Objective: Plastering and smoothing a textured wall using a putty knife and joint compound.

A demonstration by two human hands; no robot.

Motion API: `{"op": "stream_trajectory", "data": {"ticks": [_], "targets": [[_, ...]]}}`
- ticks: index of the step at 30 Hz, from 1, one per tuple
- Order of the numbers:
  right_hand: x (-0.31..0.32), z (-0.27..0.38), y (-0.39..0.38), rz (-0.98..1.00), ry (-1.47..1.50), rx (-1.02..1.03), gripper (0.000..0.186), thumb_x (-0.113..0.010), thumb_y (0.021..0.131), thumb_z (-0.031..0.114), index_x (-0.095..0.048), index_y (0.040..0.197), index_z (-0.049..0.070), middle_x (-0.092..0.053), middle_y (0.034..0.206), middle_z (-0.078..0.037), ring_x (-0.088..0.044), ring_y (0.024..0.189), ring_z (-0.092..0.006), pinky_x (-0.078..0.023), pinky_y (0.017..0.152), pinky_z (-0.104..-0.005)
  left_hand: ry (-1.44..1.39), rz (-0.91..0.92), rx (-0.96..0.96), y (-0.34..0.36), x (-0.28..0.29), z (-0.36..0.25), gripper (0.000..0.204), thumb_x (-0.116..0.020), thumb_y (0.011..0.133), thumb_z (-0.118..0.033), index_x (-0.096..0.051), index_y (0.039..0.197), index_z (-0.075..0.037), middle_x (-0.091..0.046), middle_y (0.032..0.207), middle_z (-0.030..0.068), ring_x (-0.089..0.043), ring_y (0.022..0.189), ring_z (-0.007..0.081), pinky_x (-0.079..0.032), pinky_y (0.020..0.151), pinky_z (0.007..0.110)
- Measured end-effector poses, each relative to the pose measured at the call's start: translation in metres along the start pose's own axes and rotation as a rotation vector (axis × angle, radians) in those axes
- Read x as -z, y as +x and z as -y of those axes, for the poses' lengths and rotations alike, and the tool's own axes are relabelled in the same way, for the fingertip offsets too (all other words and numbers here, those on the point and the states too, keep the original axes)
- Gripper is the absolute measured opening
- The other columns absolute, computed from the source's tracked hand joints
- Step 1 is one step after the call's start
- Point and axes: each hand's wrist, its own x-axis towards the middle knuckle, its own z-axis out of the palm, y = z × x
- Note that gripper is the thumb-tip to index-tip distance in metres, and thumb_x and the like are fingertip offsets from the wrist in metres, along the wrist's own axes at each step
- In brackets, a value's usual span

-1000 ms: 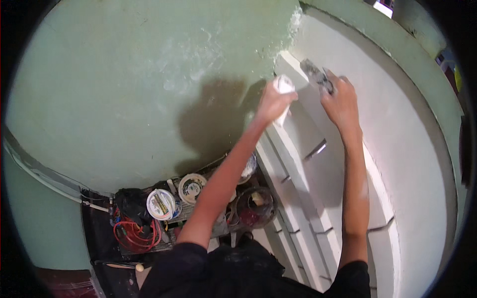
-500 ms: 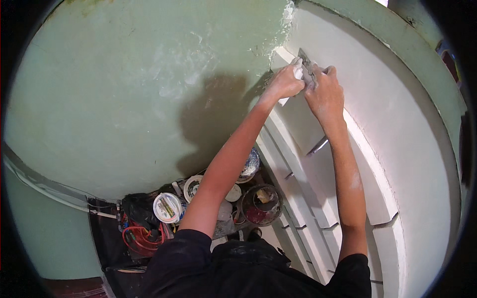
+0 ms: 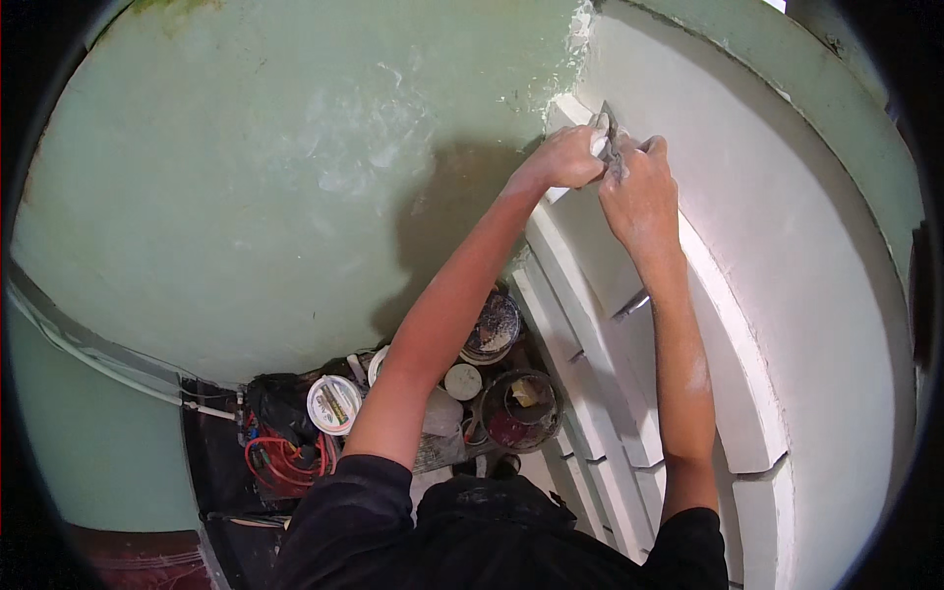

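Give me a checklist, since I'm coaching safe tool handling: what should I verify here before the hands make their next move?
1. Right hand has the grey-bladed tool gripped: ok, its tip shows beyond the fingers.
2. Left hand has hold of the white piece: ok, though the fingers cover much of it.
3. Fingers clear of the blade: cannot tell, the hands are too close together.
4. Round dark container below covered: not ok, it looks open, with a yellowish piece showing in it.
5. Footing secure: cannot tell, dark clothing hides much of the floor.
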Motion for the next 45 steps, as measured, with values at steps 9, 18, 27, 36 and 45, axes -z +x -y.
{"op": "stream_trajectory", "data": {"ticks": [9,18,27,36,45], "targets": [[-0.015,-0.005,0.0,-0.027,0.022,0.003,0.038,-0.052,0.081,0.005,-0.057,0.118,-0.003,-0.052,0.103,-0.025,-0.059,0.089,-0.0423,-0.05,0.079,-0.049,0.053,-0.053,-0.011,0.014,-0.002,0.013,0.039,-0.065,0.073,-0.023,-0.066,0.108,-0.006,-0.069,0.1,0.0193,-0.065,0.094,0.0336,-0.049,0.084,0.042],[-0.023,0.003,0.013,0.019,-0.019,0.031,0.026,-0.051,0.079,0.003,-0.058,0.104,-0.005,-0.05,0.096,-0.026,-0.059,0.084,-0.0424,-0.051,0.073,-0.0499,0.023,0.082,0.006,0.02,0.021,0.011,0.038,-0.063,0.075,-0.026,-0.066,0.104,-0.003,-0.069,0.096,0.018,-0.065,0.089,0.029,-0.049,0.08,0.04],[-0.044,0.009,0.022,-0.01,0.011,0.029,0.028,-0.052,0.078,0.002,-0.056,0.105,-0.006,-0.049,0.102,-0.029,-0.06,0.081,-0.0463,-0.051,0.074,-0.0526,0.086,-0.047,0.039,0.034,0.033,0.033,0.042,-0.063,0.071,-0.023,-0.064,0.097,0.01,-0.069,0.09,0.0246,-0.069,0.08,0.0307,-0.055,0.068,0.04],[-0.053,0.003,0.038,-0.011,0.004,0.077,0.03,-0.054,0.076,0.002,-0.056,0.105,-0.004,-0.048,0.103,-0.029,-0.059,0.083,-0.0463,-0.052,0.075,-0.0516,0.144,-0.008,0.011,0.04,0.043,0.03,0.042,-0.064,0.072,-0.023,-0.065,0.106,0.003,-0.067,0.103,0.0269,-0.068,0.092,0.0351,-0.053,0.08,0.041],[-0.009,0.001,-0.014,-0.062,-0.055,0.033,0.042,-0.056,0.083,0.008,-0.053,0.123,-0.002,-0.049,0.109,-0.023,-0.062,0.084,-0.0415,-0.054,0.071,-0.0478,-0.083,-0.145,-0.052,-0.025,-0.002,-0.011,0.05,-0.066,0.074,-0.021,-0.06,0.121,-0.004,-0.064,0.111,0.0246,-0.061,0.108,0.0356,-0.047,0.092,0.04]]}}
